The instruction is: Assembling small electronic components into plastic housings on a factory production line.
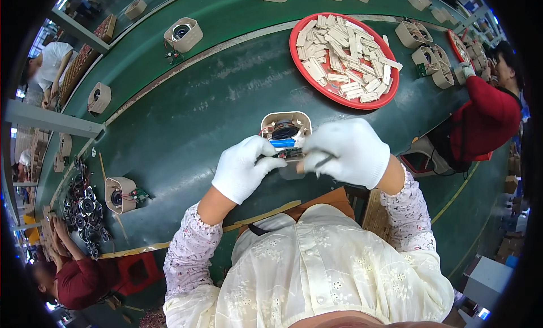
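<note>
In front of me on the green bench sits a beige speaker housing (266, 124), its open side up, with a dark round speaker (284, 130) inside. A blue cylindrical battery (283, 143) lies across its near edge, beside a small green circuit board (291, 154). My left hand (243, 167), in a white glove, pinches the board's left edge with thumb and fingers. Over the housing's right side is my gloved right hand (350, 152), partly blurred, its fingers curled together. Something slim and dark (323, 162) shows at those fingers; its kind is unclear.
A red round tray (294, 51) heaped with beige plastic strips stands beyond my right hand. More housings (184, 34) sit on the far belt and one (119, 195) to the left, near a pile of loose speakers (87, 206). Co-workers (486, 113) (85, 283) sit at both sides.
</note>
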The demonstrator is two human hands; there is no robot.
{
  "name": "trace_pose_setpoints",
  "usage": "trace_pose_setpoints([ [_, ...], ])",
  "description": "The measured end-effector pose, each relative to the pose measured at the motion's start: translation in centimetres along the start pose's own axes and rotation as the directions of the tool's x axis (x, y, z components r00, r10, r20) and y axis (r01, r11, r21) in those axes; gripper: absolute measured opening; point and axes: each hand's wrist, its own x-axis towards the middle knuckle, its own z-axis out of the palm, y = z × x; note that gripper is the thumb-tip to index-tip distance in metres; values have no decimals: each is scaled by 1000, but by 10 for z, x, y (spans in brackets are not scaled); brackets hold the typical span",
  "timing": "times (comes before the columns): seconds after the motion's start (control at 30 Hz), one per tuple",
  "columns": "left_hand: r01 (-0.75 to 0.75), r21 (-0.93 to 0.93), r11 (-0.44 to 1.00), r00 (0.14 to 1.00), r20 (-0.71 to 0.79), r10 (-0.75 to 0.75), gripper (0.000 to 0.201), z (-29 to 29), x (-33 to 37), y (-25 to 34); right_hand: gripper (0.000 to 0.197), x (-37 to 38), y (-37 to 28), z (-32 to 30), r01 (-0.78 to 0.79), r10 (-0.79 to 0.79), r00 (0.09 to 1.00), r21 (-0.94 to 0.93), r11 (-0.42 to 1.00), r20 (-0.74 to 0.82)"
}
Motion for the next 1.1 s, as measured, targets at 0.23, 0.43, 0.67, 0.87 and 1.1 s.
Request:
trace_pose_setpoints([
  [0.23,-76,42,996,994,84,72,27,-7,5,7,16,-8,-2,33,25,-38,998,-264,964,-43],
  [0.43,-471,428,771,882,246,402,39,-13,-8,-2,15,-7,7,33,97,-78,994,-329,939,72],
  [0.67,-456,407,791,883,318,345,27,-5,2,2,9,8,5,28,166,-80,965,-349,922,248],
  [0.87,83,-321,943,995,79,-61,52,20,-16,-10,6,-5,16,41,193,-159,976,-252,948,147],
  [1.1,95,-474,875,995,10,-103,53,25,-36,-11,8,-4,5,44,198,-163,975,-250,948,152],
])
